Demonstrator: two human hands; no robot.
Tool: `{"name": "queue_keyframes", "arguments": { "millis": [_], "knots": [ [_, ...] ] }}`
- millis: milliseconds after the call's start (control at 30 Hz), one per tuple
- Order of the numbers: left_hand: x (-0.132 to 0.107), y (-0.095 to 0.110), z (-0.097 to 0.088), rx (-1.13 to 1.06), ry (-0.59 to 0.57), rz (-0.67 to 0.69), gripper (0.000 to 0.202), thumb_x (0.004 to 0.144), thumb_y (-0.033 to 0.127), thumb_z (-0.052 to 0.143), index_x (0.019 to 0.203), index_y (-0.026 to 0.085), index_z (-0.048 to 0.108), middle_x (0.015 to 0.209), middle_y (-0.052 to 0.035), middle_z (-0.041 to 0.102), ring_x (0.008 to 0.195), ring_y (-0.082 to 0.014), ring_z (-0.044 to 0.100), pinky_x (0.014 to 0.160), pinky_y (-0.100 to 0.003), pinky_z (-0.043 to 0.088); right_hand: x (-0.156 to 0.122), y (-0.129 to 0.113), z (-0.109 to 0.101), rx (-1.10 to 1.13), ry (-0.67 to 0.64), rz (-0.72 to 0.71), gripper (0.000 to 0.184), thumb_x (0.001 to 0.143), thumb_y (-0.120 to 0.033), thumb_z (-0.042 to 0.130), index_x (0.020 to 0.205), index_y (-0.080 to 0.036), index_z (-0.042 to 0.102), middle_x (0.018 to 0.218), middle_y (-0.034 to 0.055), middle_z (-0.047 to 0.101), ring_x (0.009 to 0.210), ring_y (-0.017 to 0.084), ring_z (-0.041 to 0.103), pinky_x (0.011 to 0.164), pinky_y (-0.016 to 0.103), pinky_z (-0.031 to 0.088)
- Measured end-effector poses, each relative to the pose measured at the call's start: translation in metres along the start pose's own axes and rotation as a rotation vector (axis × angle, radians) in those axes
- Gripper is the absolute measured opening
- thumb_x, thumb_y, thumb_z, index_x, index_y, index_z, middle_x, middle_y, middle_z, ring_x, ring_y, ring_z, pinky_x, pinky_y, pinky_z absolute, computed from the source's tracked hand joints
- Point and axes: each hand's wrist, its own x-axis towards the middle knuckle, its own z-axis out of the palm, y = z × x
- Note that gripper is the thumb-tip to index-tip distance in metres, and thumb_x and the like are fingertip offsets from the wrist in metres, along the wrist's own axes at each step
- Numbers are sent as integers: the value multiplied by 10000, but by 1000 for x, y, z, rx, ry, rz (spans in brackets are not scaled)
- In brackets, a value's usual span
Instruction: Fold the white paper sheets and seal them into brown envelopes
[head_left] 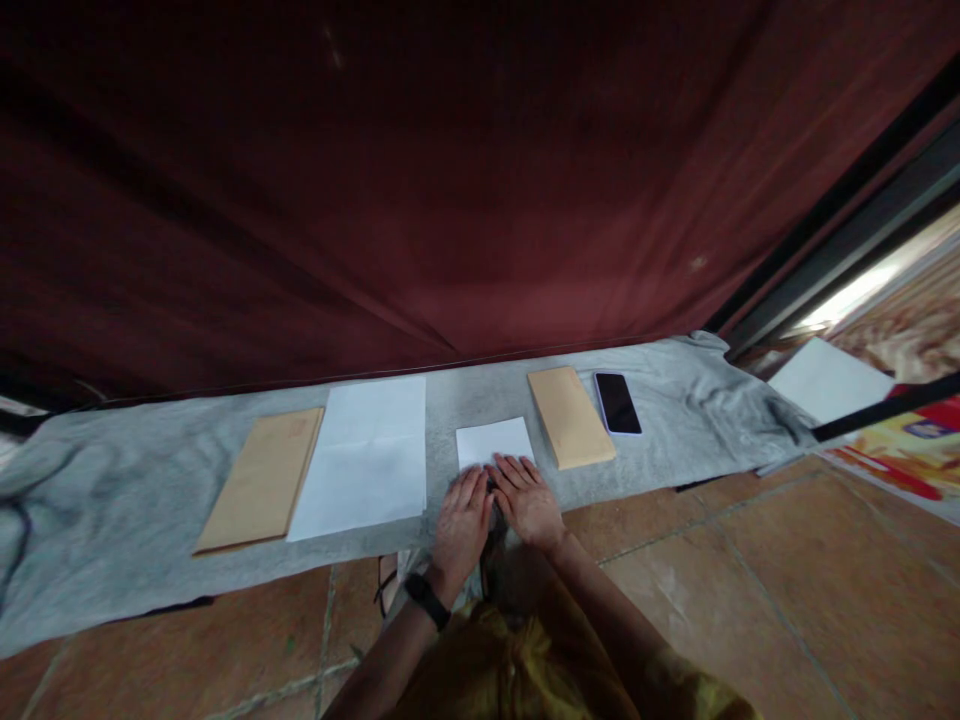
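Observation:
A small white sheet of paper (493,440), which looks folded, lies in front of me on the grey cloth. Flat on its near edge rests my left hand (463,515), fingers stretched out, with a dark watch on the wrist. Beside it my right hand (527,500) also presses on the paper with straight fingers; the thumbs nearly meet. The hands cover the paper's near part. Left of them are large white sheets (367,455) and a stack of brown envelopes (261,480). To the right lies another brown envelope or stack (571,417).
A phone (619,403) with a dark screen lies right of the envelopes. The grey cloth (682,400) covers a narrow bench. A dark red fabric (480,200) hangs behind it. At the far right are a metal frame (847,210), a white sheet (831,380) and a colourful package (911,450).

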Motion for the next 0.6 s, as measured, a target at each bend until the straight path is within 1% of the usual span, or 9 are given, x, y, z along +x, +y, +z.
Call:
{"name": "queue_keyframes", "arguments": {
  "millis": [67,167,267,367,433,500,533,600],
  "knots": [
    [-8,0,5,51,-43,40,486,1014,315,401,1445,119,510,1495,-162,534,1424,-285,454,1197,-484,354,0,1,1,-4,-2,1,447,1016,-274,467,1458,-270,534,1558,55,458,1453,251,414,1239,515,238],
    [-14,0,9,114,-63,55,534,1013,336,408,1489,98,453,1543,-173,477,1467,-280,398,1216,-491,326,0,2,2,-18,-11,5,449,1021,-288,455,1463,-260,527,1560,55,457,1457,247,405,1237,511,237],
    [-16,4,9,153,-57,37,543,1007,349,420,1484,94,461,1537,-184,480,1469,-289,395,1210,-497,332,-1,2,2,-27,4,14,435,1023,-311,463,1449,-283,543,1565,38,452,1466,246,390,1239,509,230],
    [-17,9,7,177,-37,4,519,1000,314,415,1474,112,480,1527,-184,493,1457,-295,413,1195,-502,347,-3,3,1,-45,5,7,422,1020,-319,475,1434,-303,558,1571,29,445,1469,250,385,1240,515,221],
    [-13,11,4,185,-32,-16,493,997,262,390,1451,111,508,1505,-186,519,1432,-300,450,1182,-508,360,-3,3,0,-53,-4,-11,423,1020,-318,475,1435,-303,557,1574,32,442,1466,256,389,1240,526,216],
    [-5,12,3,188,-41,-25,481,988,206,364,1424,94,533,1483,-193,541,1406,-304,483,1173,-505,368,-3,4,0,-56,-9,-19,431,1020,-311,472,1444,-304,547,1572,36,444,1461,260,399,1238,536,216],
    [2,12,2,186,-50,-22,485,978,182,360,1421,83,533,1484,-198,538,1404,-304,485,1174,-501,367,-3,4,0,-55,-11,-18,434,1018,-308,473,1447,-305,544,1569,36,448,1458,260,404,1237,538,218],
    [17,11,2,180,-57,-16,518,949,144,379,1450,83,499,1520,-191,499,1443,-295,434,1194,-493,340,-3,5,1,-54,-10,-11,436,1014,-304,480,1444,-302,547,1563,39,454,1453,263,412,1236,540,223]
  ]
}}
